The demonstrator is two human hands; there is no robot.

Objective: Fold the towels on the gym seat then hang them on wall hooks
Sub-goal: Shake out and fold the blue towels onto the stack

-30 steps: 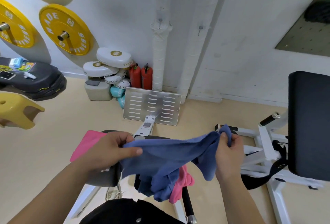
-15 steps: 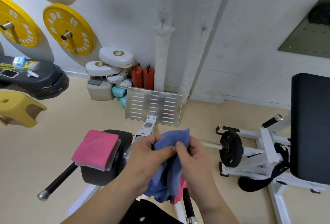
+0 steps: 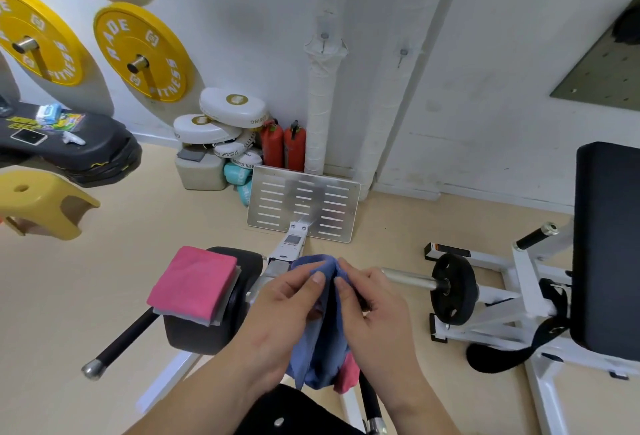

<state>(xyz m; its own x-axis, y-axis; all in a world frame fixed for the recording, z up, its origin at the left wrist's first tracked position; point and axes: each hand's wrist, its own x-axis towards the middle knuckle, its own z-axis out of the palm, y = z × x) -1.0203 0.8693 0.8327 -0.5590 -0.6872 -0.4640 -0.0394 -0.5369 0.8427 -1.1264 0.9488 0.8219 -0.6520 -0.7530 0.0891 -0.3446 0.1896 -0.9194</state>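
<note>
A blue towel (image 3: 317,348) hangs doubled over between my hands at the centre of the view. My left hand (image 3: 280,310) and my right hand (image 3: 372,306) pinch its top edges together, fingertips almost touching. Behind its lower end a pink towel (image 3: 348,374) shows. A folded pink towel (image 3: 195,282) lies on a grey one (image 3: 216,318), stacked on the black padded roller (image 3: 221,299) to the left. Two small wall hooks (image 3: 324,37) (image 3: 403,53) stick out of the white wall above.
A metal footplate (image 3: 303,206) stands ahead on the floor. White machine frame with a black weight plate (image 3: 453,290) and black backrest (image 3: 607,247) fills the right. Yellow plates (image 3: 142,53) hang on the left wall, a yellow stool (image 3: 41,204) below. Boxing pads and red extinguishers (image 3: 282,147) crowd the corner.
A second ago my hands held the blue towel stretched wide apart. They have come together, folding the towel in half so it hangs doubled.
</note>
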